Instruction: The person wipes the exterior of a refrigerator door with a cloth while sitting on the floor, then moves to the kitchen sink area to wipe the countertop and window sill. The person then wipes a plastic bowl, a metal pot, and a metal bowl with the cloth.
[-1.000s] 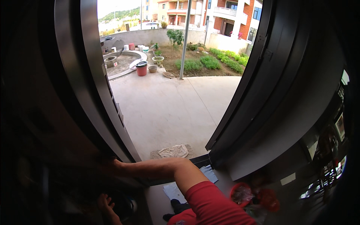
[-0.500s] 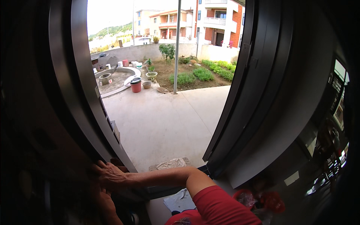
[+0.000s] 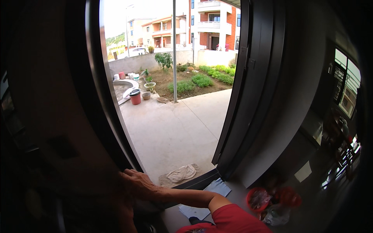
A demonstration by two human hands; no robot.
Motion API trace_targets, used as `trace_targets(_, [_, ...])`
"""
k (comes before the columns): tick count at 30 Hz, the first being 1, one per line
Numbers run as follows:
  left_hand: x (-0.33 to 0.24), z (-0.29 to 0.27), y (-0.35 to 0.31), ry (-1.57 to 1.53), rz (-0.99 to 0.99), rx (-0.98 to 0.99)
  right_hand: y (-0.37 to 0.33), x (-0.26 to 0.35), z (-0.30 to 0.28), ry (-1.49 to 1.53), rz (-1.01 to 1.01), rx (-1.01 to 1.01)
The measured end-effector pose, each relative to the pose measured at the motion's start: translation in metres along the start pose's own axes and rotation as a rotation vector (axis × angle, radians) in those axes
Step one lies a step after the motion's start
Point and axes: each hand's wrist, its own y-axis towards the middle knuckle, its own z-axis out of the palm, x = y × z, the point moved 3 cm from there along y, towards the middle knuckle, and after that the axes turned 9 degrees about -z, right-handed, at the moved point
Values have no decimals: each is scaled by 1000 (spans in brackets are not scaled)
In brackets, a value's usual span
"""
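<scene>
Though shadow hides whether either grasps anything, the right hand [image 3: 140,184] is near the left hand [image 3: 124,206], beside one dark door edge [image 3: 101,99]; one red bucket [image 3: 135,99] stands ahead.

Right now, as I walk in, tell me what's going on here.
A person's right arm, in a red sleeve, reaches leftward, the right hand at the edge of a dark door panel. The left hand is below it in shadow; neither grip is clear. A pale cloth lies just outside the threshold.
</scene>
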Motion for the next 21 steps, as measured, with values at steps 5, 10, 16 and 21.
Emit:
trace_targets(5, [9, -41, 17, 194, 50, -100, -6, -7, -15, 54, 200, -98])
trace_targets(10, [42, -36, 23, 378, -143, 214, -5, 36, -15, -226, -194, -85])
trace_targets(16, [10, 3, 3, 191, 124, 416, 3, 46, -39, -187, -10, -96])
trace_targets(21, [-8, 17, -19, 582, 50, 166, -1, 40, -40, -186, -33, -38])
